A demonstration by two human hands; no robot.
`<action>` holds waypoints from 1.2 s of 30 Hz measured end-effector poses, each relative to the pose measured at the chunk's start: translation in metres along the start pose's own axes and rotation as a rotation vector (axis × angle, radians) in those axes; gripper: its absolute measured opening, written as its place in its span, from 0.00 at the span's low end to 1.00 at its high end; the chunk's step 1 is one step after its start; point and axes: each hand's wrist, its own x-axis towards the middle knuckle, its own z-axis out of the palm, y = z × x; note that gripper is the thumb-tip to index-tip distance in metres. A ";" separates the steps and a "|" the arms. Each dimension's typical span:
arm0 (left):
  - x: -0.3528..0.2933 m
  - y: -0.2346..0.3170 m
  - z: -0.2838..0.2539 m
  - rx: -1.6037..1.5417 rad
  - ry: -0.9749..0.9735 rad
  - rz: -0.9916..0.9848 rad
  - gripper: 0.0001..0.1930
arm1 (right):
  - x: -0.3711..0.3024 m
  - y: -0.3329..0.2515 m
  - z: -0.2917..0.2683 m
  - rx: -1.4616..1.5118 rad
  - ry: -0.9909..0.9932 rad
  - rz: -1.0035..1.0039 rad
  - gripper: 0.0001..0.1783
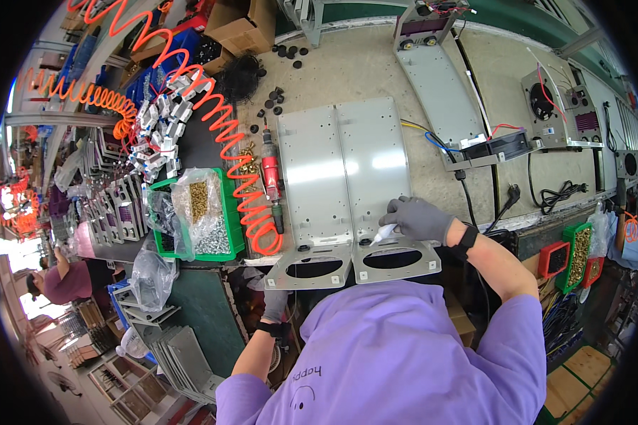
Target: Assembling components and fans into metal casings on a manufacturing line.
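Note:
My right hand (pixel 420 219), in a grey glove, is closed around a small white tube (pixel 383 233). The tube's narrow tip slants down near a round black part at the bend of the right metal panel (pixel 376 163). Beside it lies a matching left metal panel (pixel 310 170). Each panel has a near flange with a large oval opening. My left hand (pixel 275 304), also gloved, is low beside the bench edge, just below the left panel's flange; its fingers are mostly hidden.
A red air screwdriver (pixel 271 173) lies left of the panels, near a coiled orange hose (pixel 227 131). Farther left stands a green bin (pixel 230 216) of small screws. Part-built metal housings (pixel 439 92) with wires and a black power cord (pixel 560 193) sit to the right.

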 end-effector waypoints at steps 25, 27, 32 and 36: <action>-0.004 -0.018 0.003 0.037 0.004 0.123 0.06 | 0.015 0.000 0.001 -0.119 0.009 -0.126 0.16; -0.007 -0.014 0.005 0.049 -0.025 0.115 0.06 | 0.016 -0.001 0.004 -0.143 0.018 -0.165 0.16; -0.005 -0.018 0.004 0.114 -0.021 0.135 0.08 | 0.018 -0.004 -0.005 -0.174 -0.028 -0.163 0.15; -0.011 -0.010 0.009 0.068 -0.002 0.137 0.06 | 0.021 0.005 -0.003 -0.054 -0.040 -0.105 0.17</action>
